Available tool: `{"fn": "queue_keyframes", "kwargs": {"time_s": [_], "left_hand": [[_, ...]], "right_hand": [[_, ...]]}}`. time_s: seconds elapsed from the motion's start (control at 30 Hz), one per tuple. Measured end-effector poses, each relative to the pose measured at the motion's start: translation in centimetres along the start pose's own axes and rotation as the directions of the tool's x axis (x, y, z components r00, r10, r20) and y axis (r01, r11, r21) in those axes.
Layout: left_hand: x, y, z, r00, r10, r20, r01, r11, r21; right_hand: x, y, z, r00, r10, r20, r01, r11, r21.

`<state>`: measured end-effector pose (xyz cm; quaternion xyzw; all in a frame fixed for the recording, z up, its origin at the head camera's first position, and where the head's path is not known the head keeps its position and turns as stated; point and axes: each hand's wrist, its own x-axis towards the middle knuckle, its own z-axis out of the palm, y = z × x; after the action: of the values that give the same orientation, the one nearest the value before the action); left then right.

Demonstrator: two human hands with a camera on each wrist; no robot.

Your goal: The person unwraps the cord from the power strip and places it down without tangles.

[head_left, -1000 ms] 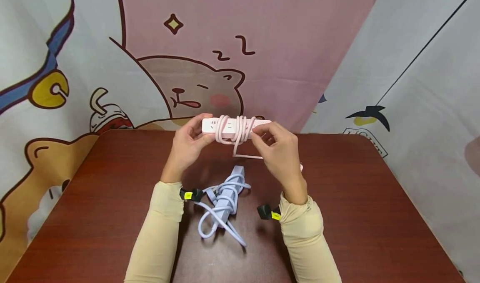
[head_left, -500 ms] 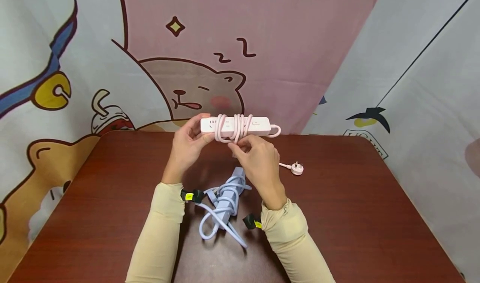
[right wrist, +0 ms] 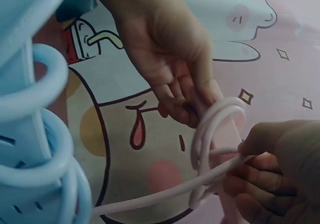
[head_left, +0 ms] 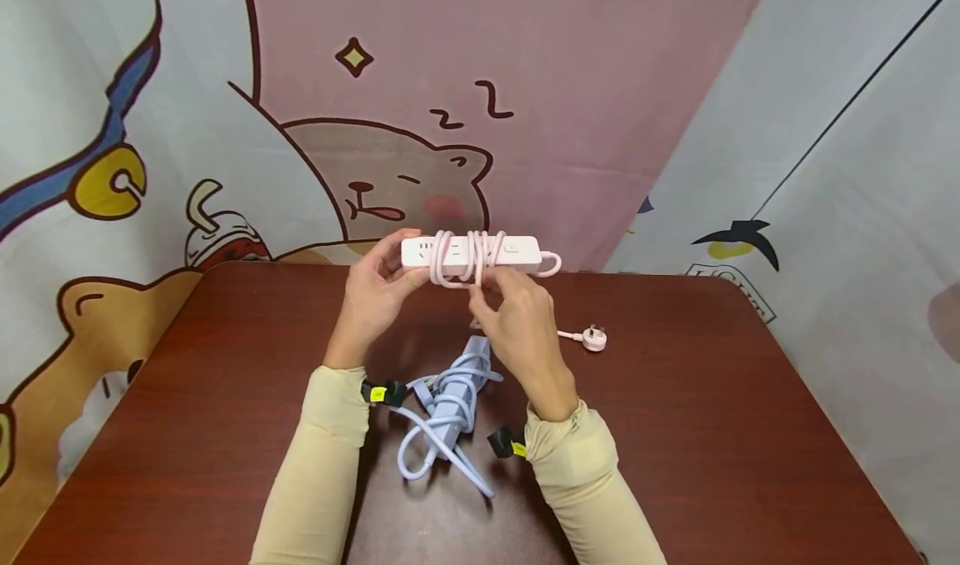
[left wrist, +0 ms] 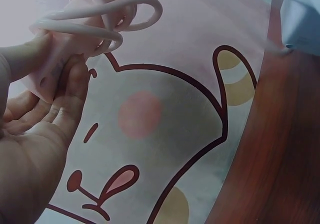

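Observation:
A pale pink power strip (head_left: 522,252) is held up level above the table's far side, with its pink cord (head_left: 477,257) wound round it in several turns. My left hand (head_left: 369,302) grips the strip's left end between thumb and fingers. Just below the strip's middle, my right hand (head_left: 523,336) pinches the cord between thumb and forefinger. In the right wrist view a length of cord (right wrist: 160,196) runs from those fingers off to the left. The cord's plug (head_left: 594,338) lies on the table to the right, prongs up.
A light blue power strip (head_left: 452,411), loosely wrapped in its own cord, lies on the brown table (head_left: 712,415) between my forearms. Behind the table hangs a cartoon-printed cloth (head_left: 570,90).
My right hand has moved left and down from the strip's right end to the cord under its middle. The strip's right end and the plug have come into full view.

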<state>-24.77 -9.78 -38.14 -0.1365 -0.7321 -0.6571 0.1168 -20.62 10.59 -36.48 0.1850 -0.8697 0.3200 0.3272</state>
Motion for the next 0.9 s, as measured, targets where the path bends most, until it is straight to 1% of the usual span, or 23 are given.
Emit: {"fn": "queue_keyframes", "kwargs": {"time_s": [0.33, 0.5, 0.6, 0.7, 0.8, 0.9], "left_hand": [[0.0, -0.2, -0.1, 1.000, 0.005, -0.003, -0.005, 1.000, -0.006], [0.0, -0.3, -0.2, 1.000, 0.017, -0.008, -0.017, 1.000, -0.017], [0.1, -0.4, -0.3, 1.000, 0.019, -0.006, -0.019, 1.000, -0.017], [0.1, -0.4, -0.4, 1.000, 0.021, 0.005, -0.021, 1.000, -0.024], [0.0, -0.4, -0.4, 0.999, 0.021, 0.031, -0.020, 0.999, -0.028], [-0.1, -0.3, -0.5, 0.998, 0.018, 0.061, -0.017, 1.000, -0.017]], "right_hand": [[0.4, 0.6, -1.4, 0.999, -0.042, -0.012, 0.043, 0.998, 0.048], [0.6, 0.9, -1.7, 0.998, -0.056, -0.028, 0.059, 0.992, 0.112], [0.8, 1.2, -1.8, 0.996, -0.064, -0.057, 0.071, 0.989, 0.131], [1.0, 1.6, -1.9, 0.992, -0.068, -0.107, 0.083, 0.987, 0.141], [1.2, 2.1, -2.1, 0.986, -0.054, -0.155, 0.077, 0.987, 0.145], [1.3, 2.5, -2.5, 0.982, -0.041, -0.184, 0.066, 0.989, 0.134]]}}
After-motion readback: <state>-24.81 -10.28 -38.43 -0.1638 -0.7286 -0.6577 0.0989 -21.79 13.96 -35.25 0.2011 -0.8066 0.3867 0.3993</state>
